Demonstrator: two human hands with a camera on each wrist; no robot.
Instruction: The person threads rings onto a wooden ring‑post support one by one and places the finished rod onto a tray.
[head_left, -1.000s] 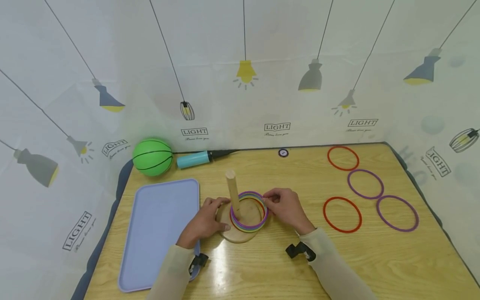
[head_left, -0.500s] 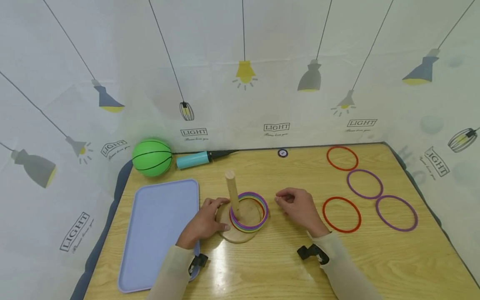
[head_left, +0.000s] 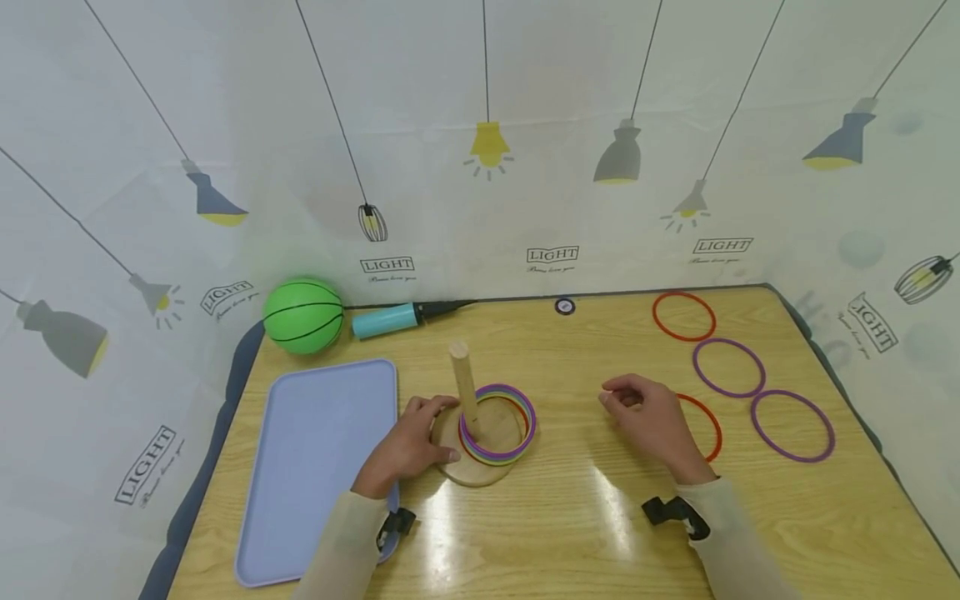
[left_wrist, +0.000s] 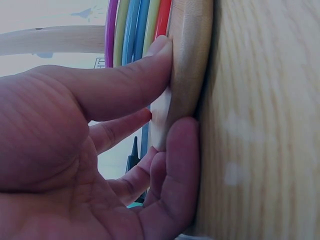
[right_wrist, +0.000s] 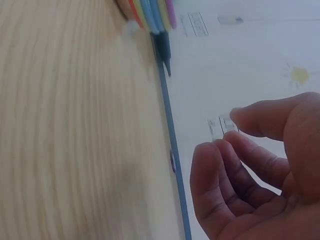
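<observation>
In the head view, my left hand [head_left: 408, 446] rests at the left side of a round wooden base [head_left: 468, 477]. The left wrist view shows its thumb on top of that base [left_wrist: 192, 55] and other fingers curled at its edge. From the base rises a wooden peg [head_left: 464, 375], encircled by a stack of coloured rings [head_left: 532, 427], purple uppermost and red lowest. My right hand [head_left: 652, 421] is in the air to the right, fingers loosely curled and holding nothing. Behind it lies a red ring [head_left: 719, 433], partly hidden by the hand.
Another red ring [head_left: 655, 312] and two purple rings, a nearer one [head_left: 806, 460] and a farther one [head_left: 695, 358], lie on the right. A lilac tray [head_left: 322, 458] occupies the left. At the back are a green ball [head_left: 303, 315], a blue hand pump [head_left: 386, 320] and a small round disc [head_left: 565, 307].
My right hand has left the ring stack and moved right, towards the nearer red ring, partly covering it. The left hand, base and stacked rings have stayed in place.
</observation>
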